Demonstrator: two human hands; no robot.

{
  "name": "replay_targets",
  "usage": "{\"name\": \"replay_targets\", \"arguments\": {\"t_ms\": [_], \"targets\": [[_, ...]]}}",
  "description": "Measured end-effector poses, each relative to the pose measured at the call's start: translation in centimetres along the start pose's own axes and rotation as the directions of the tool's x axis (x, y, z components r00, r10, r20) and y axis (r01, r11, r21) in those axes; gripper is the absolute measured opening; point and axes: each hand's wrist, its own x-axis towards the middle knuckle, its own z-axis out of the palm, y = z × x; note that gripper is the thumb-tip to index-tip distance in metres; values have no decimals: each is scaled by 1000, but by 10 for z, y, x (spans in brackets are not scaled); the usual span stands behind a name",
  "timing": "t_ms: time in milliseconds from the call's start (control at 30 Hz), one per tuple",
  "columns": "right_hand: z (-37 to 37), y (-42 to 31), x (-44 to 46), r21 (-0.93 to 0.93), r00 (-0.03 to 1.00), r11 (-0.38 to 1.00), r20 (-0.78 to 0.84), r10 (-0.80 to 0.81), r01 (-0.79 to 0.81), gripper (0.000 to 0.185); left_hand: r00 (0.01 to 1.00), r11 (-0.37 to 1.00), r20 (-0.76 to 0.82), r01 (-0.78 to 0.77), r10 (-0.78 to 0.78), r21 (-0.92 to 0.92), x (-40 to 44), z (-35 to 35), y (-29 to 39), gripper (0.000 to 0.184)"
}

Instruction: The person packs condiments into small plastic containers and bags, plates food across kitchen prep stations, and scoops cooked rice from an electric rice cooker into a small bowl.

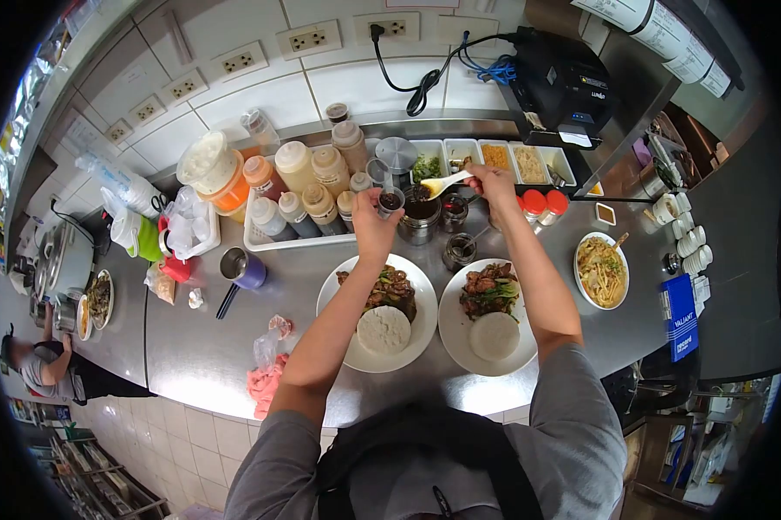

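Observation:
My left hand (376, 227) grips a small clear sauce cup (390, 202) with dark sauce in it. In my right hand (493, 185) is a white spoon (446, 182), yellowish in its bowl, with dark sauce at its tip. The spoon's tip is over a metal canister (419, 229) of dark sauce, just right of the cup. Two glass jars (459, 252) with dark contents stand beside the canister. Below my forearms lie a left plate (423, 336) and a right plate (516, 362), each with a rice mound and a meat-and-vegetable dish.
A white tray of squeeze bottles (321, 204) stands at the back left. Behind my right hand are white topping tubs (497, 160) and red-lidded shakers (554, 204). A noodle bowl (602, 271) sits to the right. Left are a purple-based pan (250, 273) and a pink cloth (265, 386). Another person (48, 368) stands far left.

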Motion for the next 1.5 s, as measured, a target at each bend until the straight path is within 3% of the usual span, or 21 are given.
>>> {"name": "replay_targets", "arguments": {"t_ms": [33, 133, 233, 300, 367, 433, 500, 633, 733, 800, 900, 1033, 1133, 1167, 1267, 1367, 1433, 1467, 1500], "targets": [[2, -11, -6, 0, 1000, 1000, 0, 0, 0, 17, 1000, 1000, 14, 0, 0, 7, 0, 1, 0, 57], [16, -35, -23, -53, 956, 956, 83, -283, 288, 19, 998, 999, 47, 30, -29, -32, -2, 3, 9, 56], [36, -51, -47, -137, 913, 908, 161, -375, 397, 19, 997, 998, 69, 35, -32, -42, -3, 7, 12, 56], [43, -49, -51, -243, 875, 843, 193, -443, 481, 18, 997, 998, 68, 42, -39, -50, -4, 8, 14, 56], [52, -51, -61, -374, 739, 642, 253, -625, 670, 16, 997, 997, 64, 51, -48, -57, -5, 8, 14, 55], [56, -57, -69, -391, 736, 628, 276, -618, 673, 14, 996, 994, 51, 83, -79, -76, -6, 8, 13, 55], [58, -61, -75, -412, 668, 535, 325, -670, 737, 13, 994, 992, 61, 97, -92, -85, -6, 5, 11, 55], [60, -69, -82, -391, 630, 507, 322, -706, 768, 13, 990, 986, 67, 130, -124, -107, -6, 2, 11, 54], [61, -71, -87, -351, 608, 497, 415, -677, 794, 12, 990, 986, 82, 123, -115, -111, -5, 1, 10, 54], [62, -69, -86, -400, 547, 390, 441, -711, 829, 11, 991, 987, 80, 113, -105, -110, -7, 2, 12, 54], [62, -75, -88, -368, 588, 466, 382, -713, 804, 10, 993, 988, 71, 105, -97, -112, -7, 2, 12, 55], [62, -66, -83, -374, 546, 407, 440, -713, 833, 11, 988, 981, 87, 140, -130, -132, -6, 1, 16, 55], [52, -69, -74, -381, 675, 580, 194, -711, 720, 13, 984, 975, 103, 159, -144, -154, -6, -3, 13, 55], [49, -69, -68, -404, 655, 564, 126, -745, 720, 14, 982, 972, 114, 171, -153, -164, -7, -5, 10, 55], [40, -50, -51, -537, 734, 568, 154, -661, 624, 17, 978, 975, 156, 165, -141, -152, -7, -11, 5, 59], [42, 21, -26, -583, 739, 483, 352, -575, 653, 21, 934, 933, 299, 271, -196, -236, -12, -24, 10, 58], [46, 27, -30, -667, 777, 429, 397, -488, 610, 18, 935, 922, 317, 255, -159, -291, -18, -31, 12, 57], [48, 25, -34, -663, 777, 431, 401, -486, 612, 18, 934, 908, 336, 240, -119, -345, -21, -35, 13, 56], [51, 23, -36, -681, 689, 325, 366, -625, 656, 21, 935, 909, 332, 241, -124, -341, -24, -40, 13, 56]]}}
